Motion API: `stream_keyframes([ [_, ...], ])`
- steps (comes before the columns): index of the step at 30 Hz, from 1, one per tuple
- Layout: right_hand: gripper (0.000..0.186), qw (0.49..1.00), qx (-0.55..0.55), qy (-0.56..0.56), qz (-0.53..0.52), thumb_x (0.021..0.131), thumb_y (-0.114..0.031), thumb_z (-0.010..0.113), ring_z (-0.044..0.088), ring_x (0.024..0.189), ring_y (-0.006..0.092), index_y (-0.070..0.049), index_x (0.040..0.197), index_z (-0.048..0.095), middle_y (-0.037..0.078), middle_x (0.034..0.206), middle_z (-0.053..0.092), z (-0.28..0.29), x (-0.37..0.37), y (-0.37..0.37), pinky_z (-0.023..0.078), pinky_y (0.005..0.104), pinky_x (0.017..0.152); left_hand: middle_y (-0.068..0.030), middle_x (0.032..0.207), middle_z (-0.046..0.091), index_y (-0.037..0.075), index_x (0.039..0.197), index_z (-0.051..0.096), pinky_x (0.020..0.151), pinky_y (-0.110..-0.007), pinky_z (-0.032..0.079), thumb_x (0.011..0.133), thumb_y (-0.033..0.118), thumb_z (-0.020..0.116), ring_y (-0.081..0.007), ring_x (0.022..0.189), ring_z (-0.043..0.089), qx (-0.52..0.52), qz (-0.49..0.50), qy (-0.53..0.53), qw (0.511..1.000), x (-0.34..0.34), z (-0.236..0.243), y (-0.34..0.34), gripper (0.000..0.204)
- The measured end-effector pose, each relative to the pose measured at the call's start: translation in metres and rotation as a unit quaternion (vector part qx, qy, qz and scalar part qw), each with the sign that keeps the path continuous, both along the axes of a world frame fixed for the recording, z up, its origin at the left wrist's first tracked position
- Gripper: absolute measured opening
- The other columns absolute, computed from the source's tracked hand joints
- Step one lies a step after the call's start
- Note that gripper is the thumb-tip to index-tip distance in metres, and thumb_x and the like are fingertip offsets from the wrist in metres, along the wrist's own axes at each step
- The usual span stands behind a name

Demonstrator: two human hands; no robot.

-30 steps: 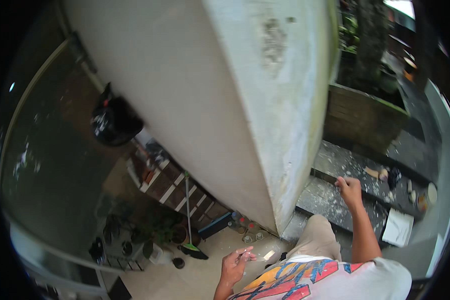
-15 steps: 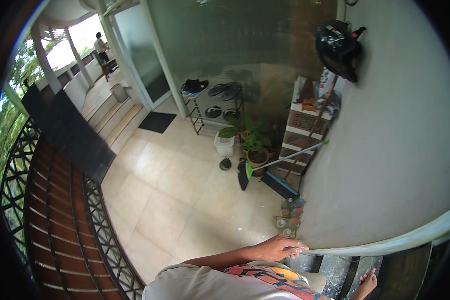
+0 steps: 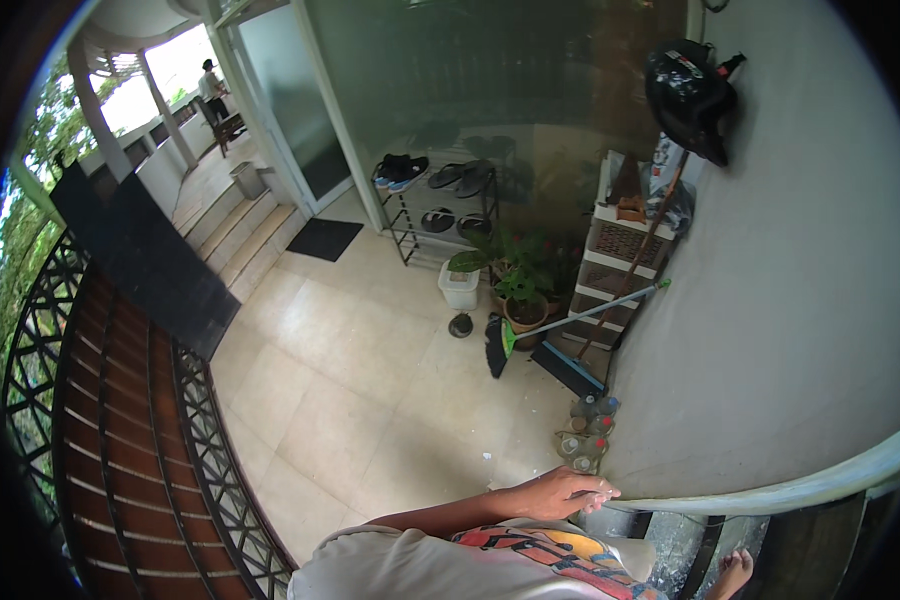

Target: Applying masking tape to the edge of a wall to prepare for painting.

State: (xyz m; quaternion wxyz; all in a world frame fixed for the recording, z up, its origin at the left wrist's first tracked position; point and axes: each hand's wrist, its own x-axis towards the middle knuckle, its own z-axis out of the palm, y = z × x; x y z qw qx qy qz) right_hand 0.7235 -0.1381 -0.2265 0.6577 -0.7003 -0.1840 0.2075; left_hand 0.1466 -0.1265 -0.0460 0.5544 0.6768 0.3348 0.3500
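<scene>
A person in a printed shirt (image 3: 400, 568) extends the left hand (image 3: 562, 494) beside the lower edge of a pale wall (image 3: 790, 330), its whitened fingertips bunched in a narrow grip, though whether they hold anything or touch the wall cannot be told. The right hand (image 3: 735, 572), partly cut off by the picture's rim, hangs over white-speckled grey steps (image 3: 673, 545), fingers curled and any load in that grip impossible to make out. Beyond the left hand, clear bottles (image 3: 597, 443) cluster on the tiled floor (image 3: 330, 400) near a broom (image 3: 497, 350), while a black helmet (image 3: 685, 95) hangs by the wall.
</scene>
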Motion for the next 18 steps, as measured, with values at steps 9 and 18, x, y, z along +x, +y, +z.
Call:
stream_keyframes([
  [9,0.047,0.860,-0.319,-0.335,-0.214,0.085,-0.015,0.070,0.058,0.116,0.0415,0.002,0.125,0.054,0.028,0.122,0.062,0.095,0.189,-0.056,0.047,0.0446,0.097,-0.0105,0.103,0.071,0.012,0.136,0.058,0.086,-0.029,0.053,0.102,0.019,0.053,-0.0165,0.095,0.070,0.009,-0.117,0.090,0.989,0.018,-0.009,0.026,0.035],
  [18,0.033,0.860,-0.251,-0.386,-0.218,0.077,-0.003,0.072,0.061,0.104,0.0408,-0.004,0.108,0.063,0.020,0.102,0.066,0.240,0.041,-0.103,0.049,0.0448,0.088,-0.0069,0.109,0.063,0.013,0.140,0.052,0.082,-0.032,0.053,0.102,0.024,0.056,-0.0154,0.094,0.063,-0.039,-0.274,-0.215,0.937,0.063,-0.051,0.037,0.040],
])
